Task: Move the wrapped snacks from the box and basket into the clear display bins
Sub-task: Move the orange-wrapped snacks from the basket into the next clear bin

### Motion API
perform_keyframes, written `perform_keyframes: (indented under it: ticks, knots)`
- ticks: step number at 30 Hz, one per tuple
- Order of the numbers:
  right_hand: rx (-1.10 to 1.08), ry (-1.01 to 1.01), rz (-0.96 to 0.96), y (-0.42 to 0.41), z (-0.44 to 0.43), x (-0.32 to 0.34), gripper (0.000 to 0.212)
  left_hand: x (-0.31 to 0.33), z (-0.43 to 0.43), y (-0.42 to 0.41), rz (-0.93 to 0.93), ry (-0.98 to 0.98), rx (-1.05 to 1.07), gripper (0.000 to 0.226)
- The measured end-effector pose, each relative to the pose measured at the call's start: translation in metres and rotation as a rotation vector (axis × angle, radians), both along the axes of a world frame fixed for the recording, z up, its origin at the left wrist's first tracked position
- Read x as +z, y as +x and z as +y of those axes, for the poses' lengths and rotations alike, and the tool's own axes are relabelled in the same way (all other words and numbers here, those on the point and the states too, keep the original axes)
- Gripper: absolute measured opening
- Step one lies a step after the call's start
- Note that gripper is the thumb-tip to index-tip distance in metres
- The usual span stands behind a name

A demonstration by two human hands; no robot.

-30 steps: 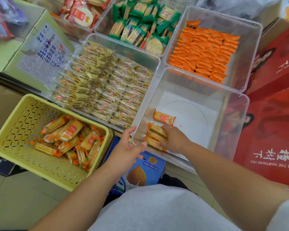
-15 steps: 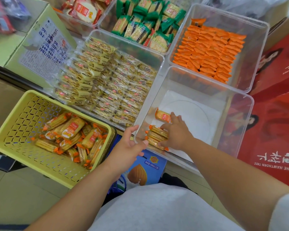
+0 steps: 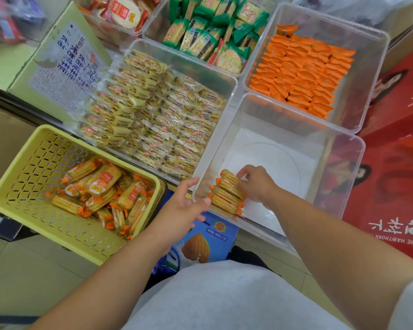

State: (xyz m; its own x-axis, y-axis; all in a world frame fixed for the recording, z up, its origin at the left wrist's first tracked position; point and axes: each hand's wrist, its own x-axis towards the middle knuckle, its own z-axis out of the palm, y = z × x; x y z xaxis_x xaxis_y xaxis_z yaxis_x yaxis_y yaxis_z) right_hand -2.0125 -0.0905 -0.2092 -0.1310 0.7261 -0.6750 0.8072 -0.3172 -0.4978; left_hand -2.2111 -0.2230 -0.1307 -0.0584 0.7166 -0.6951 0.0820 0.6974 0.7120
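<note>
Clear plastic bin (image 3: 339, 148), braced by your open, empty left hand (image 3: 184, 208), apparently so your right hand (image 3: 256, 184), pinching the top orange-ended biscuit packet (image 3: 229, 176), can square the stack.

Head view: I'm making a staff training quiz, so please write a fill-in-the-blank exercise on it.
The basket is ____ in colour.
The right hand pinches snacks in the near bin, whose near-____ corner the left hand touches.
The far bin behind it holds ____ packets.
Missing words: yellow; left; orange.
</note>
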Motion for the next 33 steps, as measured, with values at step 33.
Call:
perform_keyframes:
  ticks: [33]
  knots:
    - [0.585, 0.017, -0.304, -0.012, -0.016, -0.001, 0.098, 0.004, -0.005, 0.002, 0.072, -0.027, -0.023, 0.063]
